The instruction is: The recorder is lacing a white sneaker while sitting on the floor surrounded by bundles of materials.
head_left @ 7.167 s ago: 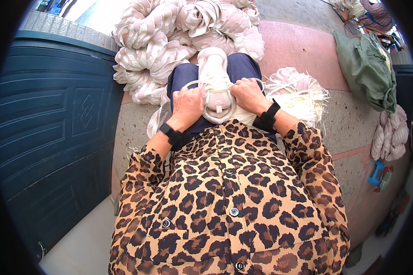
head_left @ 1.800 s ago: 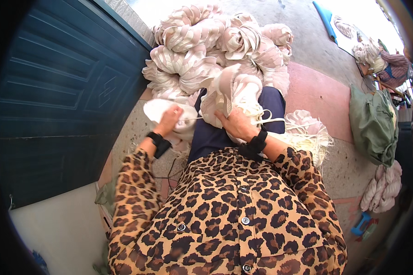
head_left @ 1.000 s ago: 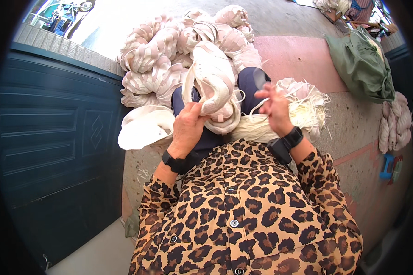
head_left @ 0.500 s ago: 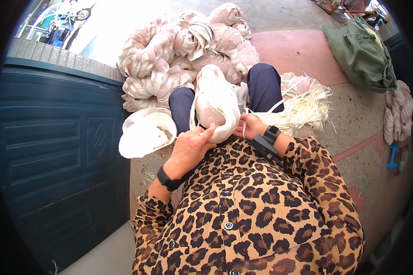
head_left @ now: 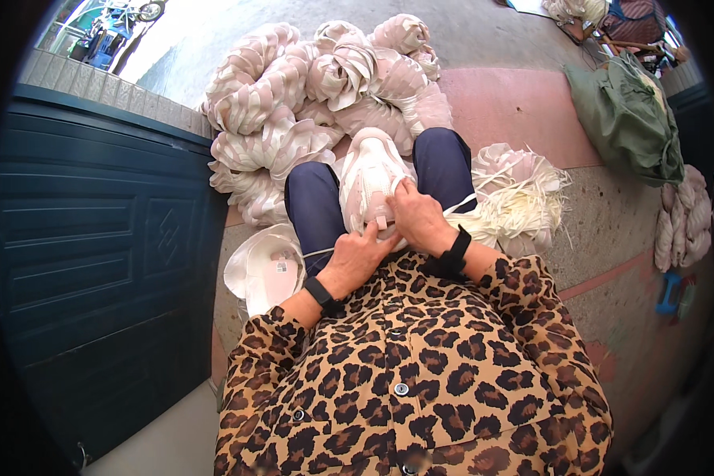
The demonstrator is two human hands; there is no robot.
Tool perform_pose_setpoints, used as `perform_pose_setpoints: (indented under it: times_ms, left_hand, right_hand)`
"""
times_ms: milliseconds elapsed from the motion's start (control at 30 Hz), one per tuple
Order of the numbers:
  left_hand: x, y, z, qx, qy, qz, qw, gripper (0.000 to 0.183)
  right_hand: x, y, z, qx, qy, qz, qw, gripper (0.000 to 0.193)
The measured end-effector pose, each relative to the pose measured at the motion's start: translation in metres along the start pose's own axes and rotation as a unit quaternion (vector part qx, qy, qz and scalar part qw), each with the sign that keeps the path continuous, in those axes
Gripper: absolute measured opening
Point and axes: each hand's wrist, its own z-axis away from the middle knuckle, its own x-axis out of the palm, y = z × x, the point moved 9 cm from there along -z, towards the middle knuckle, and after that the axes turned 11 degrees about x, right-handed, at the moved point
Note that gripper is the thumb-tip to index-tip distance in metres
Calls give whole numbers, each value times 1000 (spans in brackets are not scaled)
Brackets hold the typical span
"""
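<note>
Between my knees stands a white and pale pink shoe upper (head_left: 366, 170), toe pointing away from me, its opening end close to my belly. My left hand (head_left: 355, 260) is at its near end, index finger stretched to a small pink tab, the other fingers curled and partly hidden. My right hand (head_left: 420, 220) grips the right edge of the upper, fingers bent over the rim. The two hands nearly meet at the opening. A thin white lace or strip runs from near my left wrist across my left thigh. Another shoe upper (head_left: 274, 274) lies beside my left thigh.
Several coiled stacks of shoe uppers (head_left: 270, 87) are piled beyond my knees. A bundle of cream strips (head_left: 523, 210) lies right of my right knee. A dark blue panelled door (head_left: 103, 238) closes off the left. A green sack (head_left: 627, 127) and a hanging stack (head_left: 685, 218) are at the right.
My right hand has moved from beside the upper onto its right edge. My left hand has shifted slightly right and nearer me. The loose upper at the left has turned and shows its inside label.
</note>
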Motion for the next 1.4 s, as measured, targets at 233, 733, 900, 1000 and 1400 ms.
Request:
perform_pose_setpoints:
  times_ms: [233,733,900,1000,1400]
  left_hand:
    - [16,-39,0,4,16,115,993,56]
    - [0,-32,16,-15,75,237,969,37]
    - [11,-80,29,-282,92,238,925,39]
    - [25,-75,24,-281,85,217,931,40]
    - [38,-47,26,-213,24,159,964,32]
  right_hand:
    - [15,-9,-27,-68,-57,71,994,44]
    - [27,3,2,-57,33,65,996,40]
    - [38,8,6,-41,15,51,998,45]
    - [40,9,4,-38,20,47,998,46]
    - [0,30,-6,23,-32,-159,987,29]
